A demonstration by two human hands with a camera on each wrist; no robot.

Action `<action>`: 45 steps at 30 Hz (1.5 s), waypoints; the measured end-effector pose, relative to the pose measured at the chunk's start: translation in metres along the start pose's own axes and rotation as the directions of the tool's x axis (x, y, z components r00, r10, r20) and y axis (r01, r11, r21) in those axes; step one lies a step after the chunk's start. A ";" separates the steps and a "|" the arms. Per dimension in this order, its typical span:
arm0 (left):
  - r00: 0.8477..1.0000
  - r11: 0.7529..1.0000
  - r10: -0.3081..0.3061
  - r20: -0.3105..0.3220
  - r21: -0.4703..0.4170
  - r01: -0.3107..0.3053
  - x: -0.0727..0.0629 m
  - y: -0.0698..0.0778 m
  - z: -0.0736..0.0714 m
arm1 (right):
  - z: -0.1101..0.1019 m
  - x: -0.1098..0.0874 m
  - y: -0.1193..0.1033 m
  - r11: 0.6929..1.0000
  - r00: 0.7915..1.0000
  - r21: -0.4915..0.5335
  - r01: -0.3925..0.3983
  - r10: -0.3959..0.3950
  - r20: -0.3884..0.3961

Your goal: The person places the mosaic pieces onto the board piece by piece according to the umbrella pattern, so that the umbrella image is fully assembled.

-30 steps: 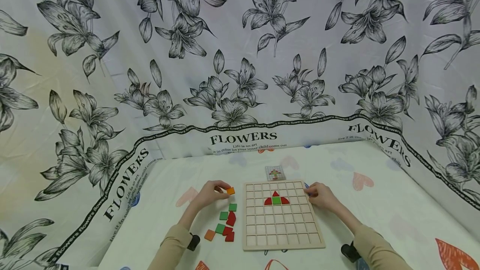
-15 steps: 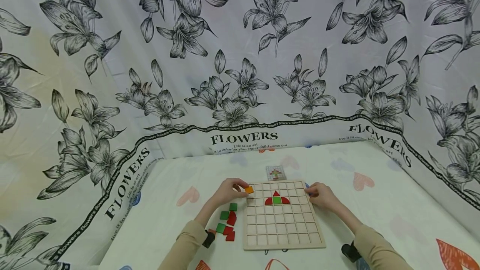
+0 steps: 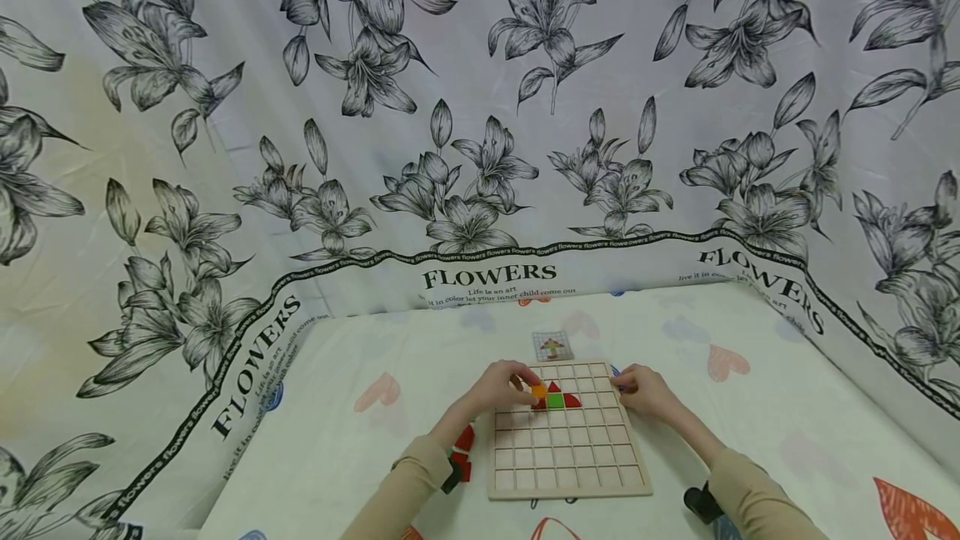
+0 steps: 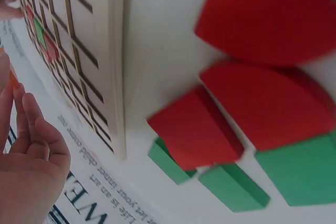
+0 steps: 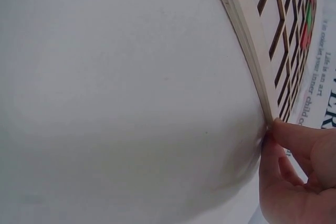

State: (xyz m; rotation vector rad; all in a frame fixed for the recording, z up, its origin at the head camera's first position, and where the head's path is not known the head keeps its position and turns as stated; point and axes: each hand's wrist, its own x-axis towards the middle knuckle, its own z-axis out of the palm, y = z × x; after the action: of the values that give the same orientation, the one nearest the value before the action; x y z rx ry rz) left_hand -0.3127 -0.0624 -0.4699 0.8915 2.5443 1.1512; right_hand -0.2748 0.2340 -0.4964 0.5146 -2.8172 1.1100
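Observation:
My left hand (image 3: 502,387) pinches an orange square tile (image 3: 538,390) between thumb and fingers, over the upper left of the wooden grid board (image 3: 570,493). In the left wrist view, only a sliver of that orange tile (image 4: 14,80) shows at the fingertips. Close beside it on the board lie a green square tile (image 3: 555,400), a red triangle (image 3: 553,387) and a red rounded piece (image 3: 572,401); another red piece is partly hidden by the left hand. My right hand (image 3: 647,392) grips the board's right edge, thumb on top, as the right wrist view shows (image 5: 302,169).
Left of the board lie loose red tiles (image 4: 270,103) and green tiles (image 4: 233,187), partly covered by the left forearm in the head view. A small pattern card (image 3: 552,346) lies beyond the board's far edge. A flower-print curtain (image 3: 480,148) surrounds the table.
The left hand has carried the orange tile rightward, from left of the board to over its upper-left squares beside the red and green pieces. The right hand has stayed at the board's edge.

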 end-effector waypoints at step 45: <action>0.997 0.956 0.023 0.078 0.291 -0.045 0.002 0.013 0.039 | 0.001 0.000 -0.003 0.998 0.998 0.012 -0.063 0.063 -0.010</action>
State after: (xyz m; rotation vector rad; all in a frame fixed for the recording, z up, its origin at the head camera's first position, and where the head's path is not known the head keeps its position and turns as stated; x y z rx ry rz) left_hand -0.2922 -0.0310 -0.4860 1.0250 2.6903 0.7426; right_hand -0.2735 0.2312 -0.4949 0.4224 -2.8381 1.1368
